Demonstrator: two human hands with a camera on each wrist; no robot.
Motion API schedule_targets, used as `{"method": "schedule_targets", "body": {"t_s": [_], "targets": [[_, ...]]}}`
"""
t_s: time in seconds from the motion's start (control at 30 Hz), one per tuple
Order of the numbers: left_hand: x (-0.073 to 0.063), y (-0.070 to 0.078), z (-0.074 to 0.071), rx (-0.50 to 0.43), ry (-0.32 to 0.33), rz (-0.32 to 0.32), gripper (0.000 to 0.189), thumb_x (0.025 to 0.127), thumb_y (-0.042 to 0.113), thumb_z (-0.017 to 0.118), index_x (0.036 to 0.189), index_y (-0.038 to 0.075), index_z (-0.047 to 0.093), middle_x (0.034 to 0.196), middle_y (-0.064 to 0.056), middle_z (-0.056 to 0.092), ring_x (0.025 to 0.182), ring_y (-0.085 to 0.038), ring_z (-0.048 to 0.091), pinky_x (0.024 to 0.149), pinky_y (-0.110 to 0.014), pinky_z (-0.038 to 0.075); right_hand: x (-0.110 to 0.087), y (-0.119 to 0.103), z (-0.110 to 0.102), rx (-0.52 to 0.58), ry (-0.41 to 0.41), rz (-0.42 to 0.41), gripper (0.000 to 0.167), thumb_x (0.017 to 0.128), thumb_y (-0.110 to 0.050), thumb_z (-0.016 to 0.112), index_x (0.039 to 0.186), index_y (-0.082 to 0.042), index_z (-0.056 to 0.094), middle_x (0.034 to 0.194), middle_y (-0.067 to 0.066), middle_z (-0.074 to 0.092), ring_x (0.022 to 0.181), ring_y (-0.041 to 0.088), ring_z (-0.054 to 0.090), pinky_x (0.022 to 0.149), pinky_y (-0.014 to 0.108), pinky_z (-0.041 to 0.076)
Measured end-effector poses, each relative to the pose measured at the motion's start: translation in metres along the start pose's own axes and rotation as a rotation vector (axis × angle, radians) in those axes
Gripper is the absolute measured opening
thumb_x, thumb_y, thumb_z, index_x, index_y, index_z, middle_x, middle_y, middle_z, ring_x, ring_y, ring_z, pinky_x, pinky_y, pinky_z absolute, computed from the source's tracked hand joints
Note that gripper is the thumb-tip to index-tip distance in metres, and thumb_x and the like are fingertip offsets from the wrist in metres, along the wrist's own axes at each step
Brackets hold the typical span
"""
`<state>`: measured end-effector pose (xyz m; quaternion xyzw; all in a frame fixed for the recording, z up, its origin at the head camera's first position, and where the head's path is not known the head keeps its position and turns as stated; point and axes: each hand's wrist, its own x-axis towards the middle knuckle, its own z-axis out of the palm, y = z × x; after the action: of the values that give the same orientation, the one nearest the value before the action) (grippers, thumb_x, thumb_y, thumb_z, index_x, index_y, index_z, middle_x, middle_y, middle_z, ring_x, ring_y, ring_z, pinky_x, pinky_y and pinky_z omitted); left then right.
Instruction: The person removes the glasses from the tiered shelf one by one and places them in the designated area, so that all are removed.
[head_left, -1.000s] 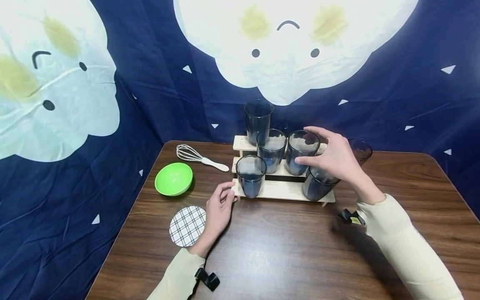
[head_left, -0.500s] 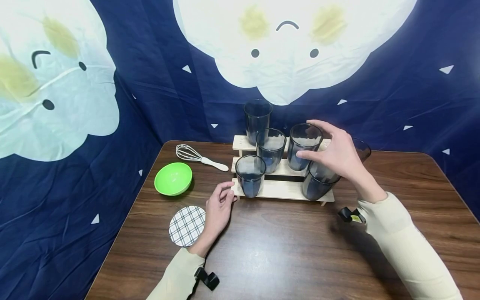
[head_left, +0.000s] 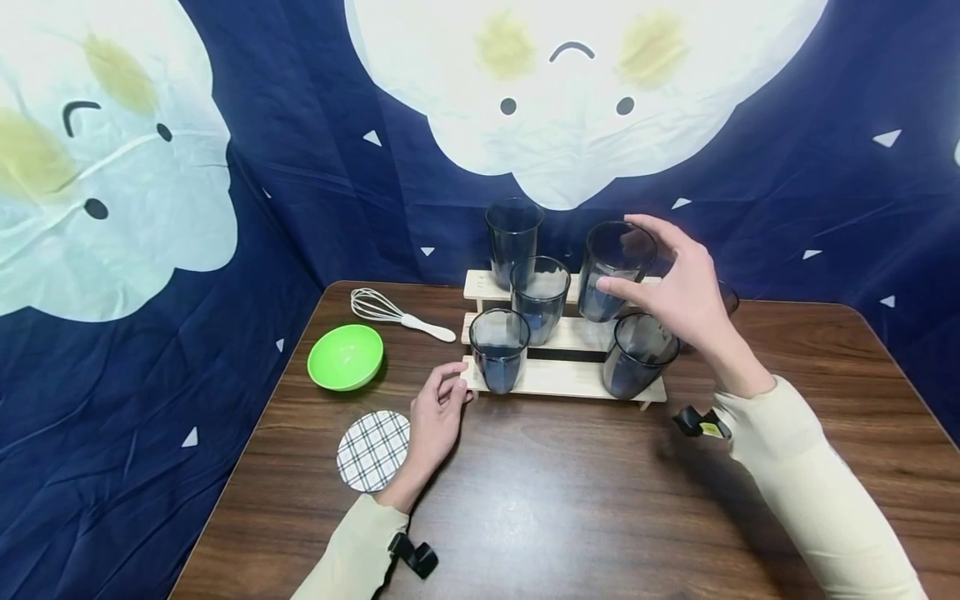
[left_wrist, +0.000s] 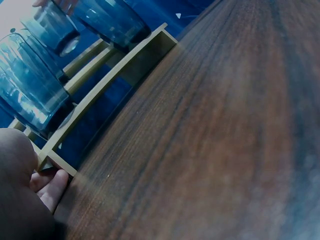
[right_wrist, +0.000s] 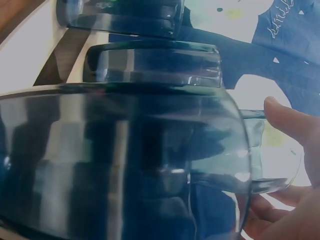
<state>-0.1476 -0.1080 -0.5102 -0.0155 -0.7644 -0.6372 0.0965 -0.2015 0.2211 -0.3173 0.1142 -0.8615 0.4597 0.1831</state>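
Observation:
A three-step wooden rack bears several dark tinted glass cups. My right hand holds one glass cup between thumb and fingers, raised over the right part of the middle step. In the right wrist view that cup shows partly behind a large near cup. On the lowest step stand a left cup and a right cup. Another occupies the middle step, and one the top. My left hand grips the rack's front left corner.
Behind my right hand, a further glass cup is mostly hidden. Left of the rack lie a white whisk, a green bowl and a checked round coaster on the wooden table. A blue cloth hangs close behind.
My right hand has lifted its cup from the middle step, upward and slightly to the right. The left hand stays at the rack's corner.

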Motion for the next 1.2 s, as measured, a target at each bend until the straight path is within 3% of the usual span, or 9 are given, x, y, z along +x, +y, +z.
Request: {"method": "schedule_targets", "body": {"t_s": [0.17,0.43,0.7,0.9,1.2], "targets": [[0.000,-0.004,0.000,0.004,0.004,0.023,0.024,0.111,0.001,0.063,0.134,0.001,0.070,0.109,-0.021,0.083,0.095,-0.032,0.083,0.093,-0.030,0.068,0.001,-0.005,0.001,0.058,0.043,-0.016,0.080,0.083,-0.015,0.099,0.155,-0.021,0.066,0.131,0.010,0.074,0.123,0.009,0.064,0.107,0.018,0.048],[-0.001,-0.002,0.001,-0.010,0.001,-0.012,0.025,0.111,0.001,0.063,0.135,0.000,0.070,0.111,-0.023,0.082,0.100,-0.040,0.082,0.098,-0.036,0.068,0.005,-0.009,0.004,0.183,0.137,-0.094,0.077,0.080,-0.003,0.097,0.151,-0.016,0.069,0.121,0.006,0.074,0.114,0.013,0.066,0.099,0.020,0.051],[0.000,-0.001,0.001,-0.025,0.000,-0.017,0.025,0.111,0.000,0.063,0.135,0.000,0.070,0.112,-0.024,0.082,0.101,-0.040,0.082,0.097,-0.035,0.068,0.004,-0.020,0.003,0.310,0.223,-0.140,0.070,0.080,0.003,0.095,0.145,-0.013,0.073,0.116,0.004,0.075,0.112,0.020,0.068,0.092,0.024,0.055],[0.000,-0.002,0.002,-0.028,-0.001,-0.012,0.024,0.111,0.000,0.063,0.135,0.000,0.070,0.112,-0.025,0.081,0.100,-0.041,0.082,0.097,-0.037,0.068,0.001,-0.027,-0.002,0.306,0.253,-0.145,0.069,0.079,0.001,0.095,0.143,-0.016,0.075,0.114,0.003,0.075,0.112,0.020,0.068,0.096,0.024,0.055],[0.000,-0.001,0.000,-0.007,0.005,-0.012,0.024,0.111,0.001,0.064,0.135,0.001,0.070,0.112,-0.023,0.082,0.100,-0.040,0.083,0.096,-0.035,0.068,-0.004,-0.035,-0.007,0.304,0.283,-0.125,0.071,0.078,0.000,0.095,0.143,-0.018,0.075,0.113,0.001,0.074,0.113,0.020,0.067,0.092,0.023,0.053]]}}
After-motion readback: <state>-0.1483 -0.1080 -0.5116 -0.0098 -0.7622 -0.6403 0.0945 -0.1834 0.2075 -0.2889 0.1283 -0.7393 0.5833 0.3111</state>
